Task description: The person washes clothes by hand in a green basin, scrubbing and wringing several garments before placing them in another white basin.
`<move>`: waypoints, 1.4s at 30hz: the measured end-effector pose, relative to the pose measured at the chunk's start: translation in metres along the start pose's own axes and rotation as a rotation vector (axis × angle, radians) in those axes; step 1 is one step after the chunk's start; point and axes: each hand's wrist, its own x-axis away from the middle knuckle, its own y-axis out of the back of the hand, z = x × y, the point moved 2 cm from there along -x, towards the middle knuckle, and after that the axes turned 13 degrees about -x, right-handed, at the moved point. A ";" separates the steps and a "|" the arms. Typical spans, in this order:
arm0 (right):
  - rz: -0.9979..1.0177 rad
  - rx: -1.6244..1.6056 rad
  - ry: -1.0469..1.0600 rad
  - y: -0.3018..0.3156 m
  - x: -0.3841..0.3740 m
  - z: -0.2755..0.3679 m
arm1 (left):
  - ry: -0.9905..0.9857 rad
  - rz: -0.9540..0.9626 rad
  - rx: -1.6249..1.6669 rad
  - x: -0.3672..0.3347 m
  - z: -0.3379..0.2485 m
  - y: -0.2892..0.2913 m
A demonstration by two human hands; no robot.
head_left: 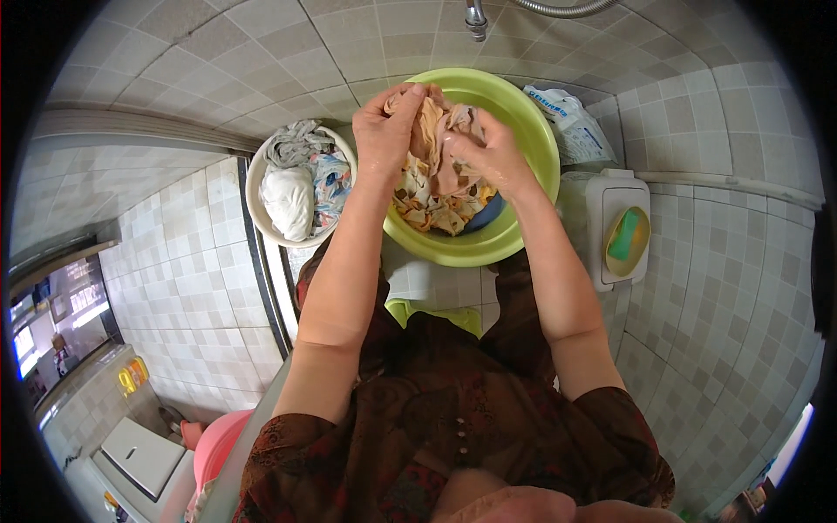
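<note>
A large lime-green basin (453, 251) stands in front of me. Over it, my left hand (385, 135) grips a wet, bunched peach-tan garment (427, 131), its thumb pressed against the fabric. On the other side, my right hand (493, 159) has its fingers and thumb closed around the same bunched fabric. The lower folds hang onto a patterned yellow, white and brown cloth (427, 209) lying in the basin. Part of a dark blue cloth (485, 214) shows beside it. The garment's exact kind is hidden by its folds.
A white bucket (256, 209) of grey, white and printed laundry is at the left. Right of the basin are a detergent bag (575, 126) and a white box (608, 277) carrying a yellow dish (642, 247) with a green bar (623, 234). A metal tap (475, 22) juts from the wall.
</note>
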 end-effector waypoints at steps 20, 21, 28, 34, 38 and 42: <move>-0.317 -0.350 0.019 0.032 -0.007 0.018 | -0.091 0.076 -0.023 -0.004 0.007 0.002; -0.319 -0.351 0.019 0.029 -0.007 0.017 | -0.059 0.055 -0.031 -0.002 0.006 0.000; -0.165 -0.518 -0.104 0.020 -0.006 0.006 | -0.109 -0.026 -0.340 0.004 0.006 -0.006; -0.105 -0.087 -0.254 0.034 -0.002 0.001 | -0.162 -0.195 -0.786 0.006 -0.001 -0.002; 0.031 -0.142 -0.246 0.012 0.010 0.009 | -0.077 -0.178 -0.758 0.002 0.003 0.007; 0.087 0.481 -0.143 0.018 0.005 -0.021 | -0.101 -0.192 -0.745 0.003 0.008 -0.001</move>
